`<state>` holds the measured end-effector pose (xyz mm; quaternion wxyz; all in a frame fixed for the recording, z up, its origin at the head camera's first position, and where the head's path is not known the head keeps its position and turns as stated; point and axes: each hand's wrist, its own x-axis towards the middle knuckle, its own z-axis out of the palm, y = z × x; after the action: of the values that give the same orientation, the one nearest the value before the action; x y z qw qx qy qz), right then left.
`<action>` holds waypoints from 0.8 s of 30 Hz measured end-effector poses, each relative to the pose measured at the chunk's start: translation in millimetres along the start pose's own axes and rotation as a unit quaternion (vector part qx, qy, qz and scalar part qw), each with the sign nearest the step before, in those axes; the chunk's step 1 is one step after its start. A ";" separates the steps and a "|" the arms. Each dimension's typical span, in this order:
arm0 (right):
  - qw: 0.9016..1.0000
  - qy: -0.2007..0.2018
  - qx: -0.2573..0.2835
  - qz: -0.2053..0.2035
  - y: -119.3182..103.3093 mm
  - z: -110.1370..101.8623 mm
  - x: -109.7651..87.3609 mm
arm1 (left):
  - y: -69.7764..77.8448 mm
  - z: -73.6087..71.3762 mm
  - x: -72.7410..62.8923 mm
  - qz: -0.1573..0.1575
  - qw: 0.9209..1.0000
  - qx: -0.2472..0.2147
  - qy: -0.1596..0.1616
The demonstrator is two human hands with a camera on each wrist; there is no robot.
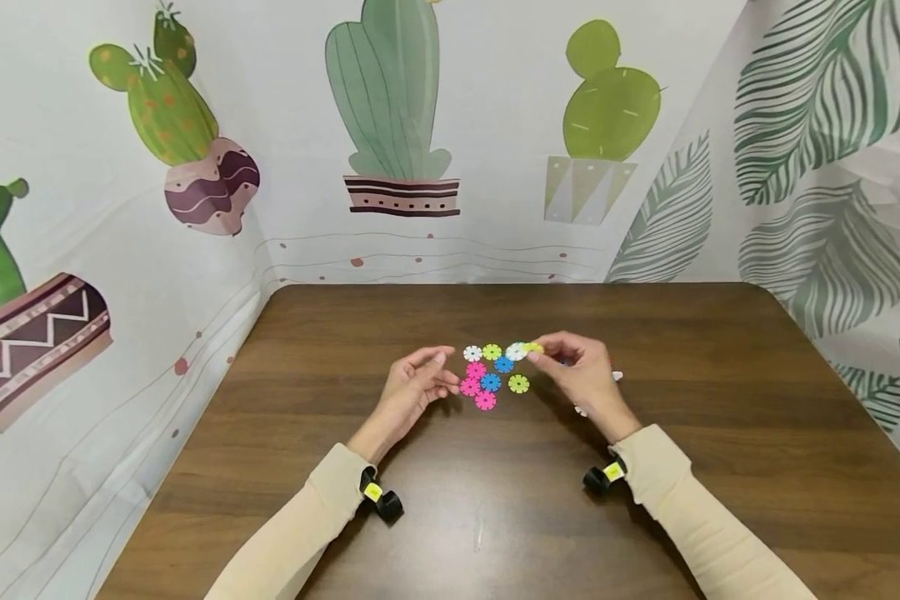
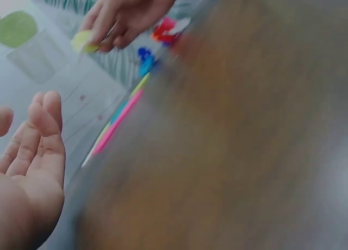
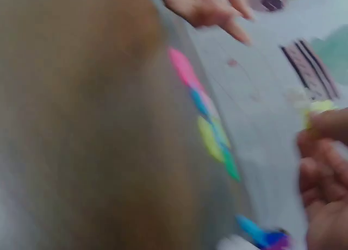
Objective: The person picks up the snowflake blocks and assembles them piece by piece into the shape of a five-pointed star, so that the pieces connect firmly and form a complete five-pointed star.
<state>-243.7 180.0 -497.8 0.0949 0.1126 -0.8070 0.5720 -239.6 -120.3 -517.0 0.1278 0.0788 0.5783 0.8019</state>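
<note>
My right hand (image 1: 583, 372) pinches a yellow notched disc (image 1: 533, 347) between thumb and fingers, raised above the table in the left wrist view. A white notched disc (image 1: 516, 352) overlaps it at the fingertips, blurred in the right wrist view. My left hand (image 1: 414, 385) is held with relaxed fingers beside the flat group of discs, holding nothing. In that group are pink discs (image 1: 485, 401), blue discs (image 1: 491, 382), a white disc (image 1: 472, 353) and yellow-green discs, one of them a yellow-green disc (image 1: 519, 384) at the right.
More coloured pieces (image 2: 166, 31), red, white and blue, lie beyond the group, mostly hidden behind my right hand in the head view. The brown wooden table (image 1: 450, 517) ends against a cloth (image 1: 495, 242) printed with cacti and leaves.
</note>
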 end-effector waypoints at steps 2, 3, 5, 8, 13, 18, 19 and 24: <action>0.998 -0.025 -0.054 0.022 -1.9 -17.8 6.8 | 6.7 -5.4 2.6 -0.001 1.000 -0.026 0.015; 0.995 -0.047 -0.079 0.032 -2.4 -26.3 9.6 | 10.1 -7.9 4.0 0.000 0.999 -0.036 0.021; 0.985 -0.097 -0.136 0.040 -2.1 -41.0 13.8 | 17.4 -11.3 6.1 0.007 0.998 -0.046 0.031; 0.965 -0.161 -0.204 0.035 -0.8 -55.9 17.3 | 26.7 -14.9 8.6 0.022 0.998 -0.046 0.038; 0.942 -0.200 -0.270 0.019 1.0 -64.0 20.5 | 36.0 -15.8 10.5 0.034 0.998 -0.042 0.039; 0.933 -0.203 -0.297 0.003 -6.7 -69.8 20.1 | 37.0 -13.4 10.6 0.019 0.999 -0.017 0.035; 0.933 -0.195 -0.302 -0.007 -10.1 -70.1 19.8 | 37.1 -12.4 10.7 0.016 0.999 -0.012 0.036; 0.956 -0.164 -0.239 -0.045 -26.4 -55.4 18.9 | 35.1 -4.1 14.6 0.007 1.000 -0.001 0.030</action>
<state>-252.7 222.6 -450.5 0.0107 0.2150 -0.9186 0.3315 -258.7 -130.2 -485.4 0.1046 0.0583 0.5808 0.8052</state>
